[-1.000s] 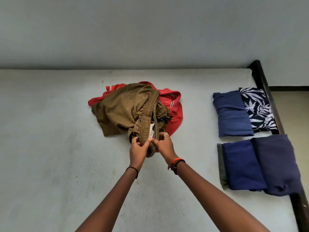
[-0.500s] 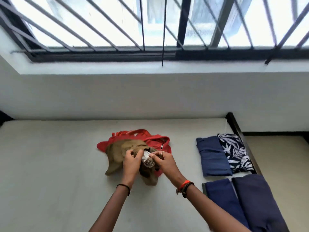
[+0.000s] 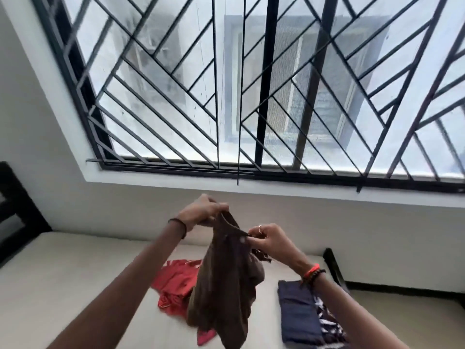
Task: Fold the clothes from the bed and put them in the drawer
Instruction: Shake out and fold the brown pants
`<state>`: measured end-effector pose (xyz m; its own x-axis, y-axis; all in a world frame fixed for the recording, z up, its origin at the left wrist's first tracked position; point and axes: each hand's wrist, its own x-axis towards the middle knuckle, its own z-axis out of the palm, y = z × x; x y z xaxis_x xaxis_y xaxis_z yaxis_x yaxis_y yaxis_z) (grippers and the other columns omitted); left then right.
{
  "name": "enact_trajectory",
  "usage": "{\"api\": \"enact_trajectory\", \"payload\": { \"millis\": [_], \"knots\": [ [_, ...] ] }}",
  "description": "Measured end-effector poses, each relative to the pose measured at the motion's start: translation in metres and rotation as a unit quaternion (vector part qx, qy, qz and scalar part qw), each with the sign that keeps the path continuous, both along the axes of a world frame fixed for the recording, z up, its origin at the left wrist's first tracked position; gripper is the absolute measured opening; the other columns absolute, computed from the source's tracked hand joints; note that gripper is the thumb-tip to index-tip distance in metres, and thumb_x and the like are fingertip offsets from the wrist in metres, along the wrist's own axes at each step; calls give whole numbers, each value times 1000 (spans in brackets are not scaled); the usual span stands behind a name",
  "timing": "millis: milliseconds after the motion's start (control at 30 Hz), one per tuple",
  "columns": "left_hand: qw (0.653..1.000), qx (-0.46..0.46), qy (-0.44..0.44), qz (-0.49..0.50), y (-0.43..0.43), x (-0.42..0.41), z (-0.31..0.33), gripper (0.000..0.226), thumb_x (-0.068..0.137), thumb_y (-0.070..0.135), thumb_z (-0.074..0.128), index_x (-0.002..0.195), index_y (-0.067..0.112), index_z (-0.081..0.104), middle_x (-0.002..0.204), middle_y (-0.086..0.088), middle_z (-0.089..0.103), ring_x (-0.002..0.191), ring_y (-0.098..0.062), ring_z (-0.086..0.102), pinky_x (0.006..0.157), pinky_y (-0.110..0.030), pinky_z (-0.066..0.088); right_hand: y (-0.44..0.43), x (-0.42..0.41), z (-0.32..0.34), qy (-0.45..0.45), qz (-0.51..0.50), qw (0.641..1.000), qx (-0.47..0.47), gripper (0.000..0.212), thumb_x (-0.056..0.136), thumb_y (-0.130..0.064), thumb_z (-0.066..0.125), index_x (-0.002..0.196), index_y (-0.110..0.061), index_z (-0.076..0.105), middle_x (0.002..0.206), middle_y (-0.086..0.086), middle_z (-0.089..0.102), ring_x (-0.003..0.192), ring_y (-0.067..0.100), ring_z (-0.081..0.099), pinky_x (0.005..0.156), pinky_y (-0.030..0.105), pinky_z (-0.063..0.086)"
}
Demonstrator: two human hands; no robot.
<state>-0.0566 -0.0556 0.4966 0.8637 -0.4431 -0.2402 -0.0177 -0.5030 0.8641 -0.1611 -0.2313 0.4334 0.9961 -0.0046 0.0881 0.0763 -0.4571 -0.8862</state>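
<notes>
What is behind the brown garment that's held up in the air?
A red garment lies on the mattress, showing to the left of the brown garment. Its right part is covered, so its full extent, and anything else there, cannot be seen.

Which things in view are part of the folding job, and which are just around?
Job: brown garment, held up by left hand and right hand; red garment, unfolded on the bed; folded navy piece; leaf-print piece beside it.
Just there: window grille; dark bed frame.
</notes>
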Motion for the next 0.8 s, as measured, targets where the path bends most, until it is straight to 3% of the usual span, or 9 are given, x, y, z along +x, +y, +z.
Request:
{"api": "enact_trajectory", "payload": {
  "millis": [133,200,333,400,500,533,667,733,800],
  "knots": [
    [998,3,-37,-44,-23,-12,60,17,91,21,57,107,23,55,77,3,56,63,-7,54,55,-19,49,-31,-17,47,-7,49,999,-20,8,83,-16,71,87,-9,73,92,-1,57,84,9,57,79,21,48],
    [996,9,-39,-75,-39,-19,87,12,93,24,52,104,21,59,78,3,56,61,-6,53,54,-18,49,-40,-28,71,-9,69,998,-3,14,87,-10,66,97,-1,70,97,5,65,86,12,62,81,26,51],
    [994,-10,-42,-100,-72,-34,132,9,93,20,52,97,15,58,78,0,52,61,-8,48,55,-19,47,-47,-45,112,-52,57,993,85,26,84,-15,69,109,-10,62,105,11,70,95,17,67,85,28,54],
    [991,-8,-57,-124,-85,-42,145,10,94,19,51,98,12,56,83,-4,50,65,-10,47,55,-19,46,-47,-47,127,-81,29,989,122,27,82,-19,72,106,-14,63,100,9,72,92,18,68,84,30,55],
    [987,-11,-59,-146,-100,-51,157,13,94,22,53,104,13,55,92,-7,50,70,-11,49,53,-18,47,-48,-52,146,-130,-7,982,135,4,85,-10,67,88,-13,67,74,-7,70,71,4,65,68,17,53],
    [986,-13,-59,-158,-103,-53,159,17,94,25,54,106,14,56,95,-7,50,72,-11,49,55,-19,46,-51,-53,150,-140,-13,979,147,8,87,-9,65,84,-15,68,70,-9,69,68,2,63,66,16,51],
    [969,29,-113,-218,-109,-60,170,25,97,35,51,113,19,61,101,-6,56,75,-12,54,63,-21,50,-63,-61,162,-128,-36,964,230,12,91,-12,59,91,-17,70,85,0,69,83,12,61,74,26,48],
    [951,51,-168,-256,-109,-63,175,31,97,33,51,121,17,60,107,-6,59,76,-7,58,60,-19,53,-67,-64,164,-121,-50,960,247,15,94,-12,54,92,-18,68,81,-5,69,81,11,60,71,25,46],
    [924,58,-211,-313,-109,-64,177,32,96,26,53,127,18,57,112,-3,63,84,1,61,71,-26,56,-71,-68,164,-116,-59,956,262,17,96,-13,50,95,-20,66,79,-10,70,79,8,61,68,21,47]
  ]
}}
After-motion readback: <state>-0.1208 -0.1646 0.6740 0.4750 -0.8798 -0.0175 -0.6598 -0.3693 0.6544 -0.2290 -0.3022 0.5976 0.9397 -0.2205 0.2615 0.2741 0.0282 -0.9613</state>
